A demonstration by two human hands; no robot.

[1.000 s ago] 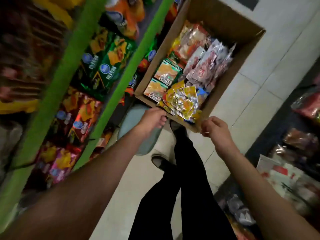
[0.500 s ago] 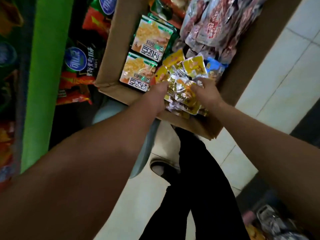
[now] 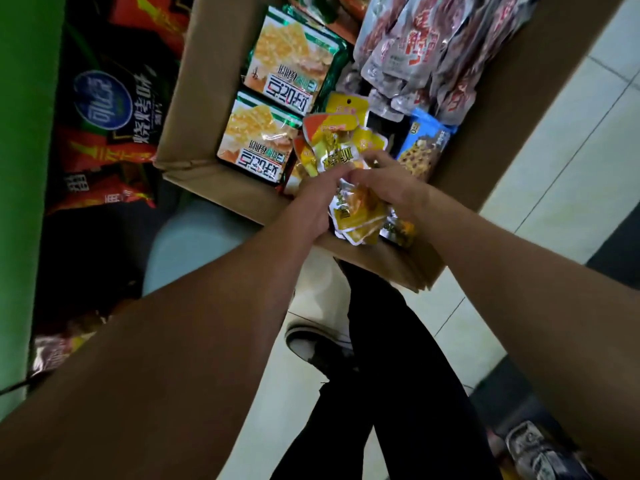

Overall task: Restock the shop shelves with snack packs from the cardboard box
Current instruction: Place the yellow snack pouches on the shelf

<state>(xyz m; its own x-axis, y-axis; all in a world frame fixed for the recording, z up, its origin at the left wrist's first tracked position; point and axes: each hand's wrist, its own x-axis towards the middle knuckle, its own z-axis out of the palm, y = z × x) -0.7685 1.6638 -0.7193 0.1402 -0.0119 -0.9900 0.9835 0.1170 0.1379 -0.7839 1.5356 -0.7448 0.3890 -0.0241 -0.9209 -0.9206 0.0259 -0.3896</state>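
Note:
An open cardboard box (image 3: 194, 140) stands on the floor, full of snack packs. Near its front wall lies a pile of small yellow and silver packs (image 3: 341, 140). My left hand (image 3: 311, 206) and my right hand (image 3: 388, 181) meet over this pile, and both grip a bunch of the yellow packs (image 3: 356, 216) lifted over the box's front edge. Green cracker packs (image 3: 263, 136) lie at the box's left, red and silver packs (image 3: 415, 39) at the back, a blue pack (image 3: 424, 143) at the right.
A green shelf upright (image 3: 27, 133) runs down the left, with black and red chip bags (image 3: 114, 109) on the low shelf beside the box. My legs in black trousers (image 3: 388, 375) stand on the pale tiled floor (image 3: 571, 161). More packs (image 3: 533, 445) lie at the lower right.
My head has moved closer to the box. Both hands went from outside the box's front wall into the yellow pile and closed around a bunch of packs, now raised slightly.

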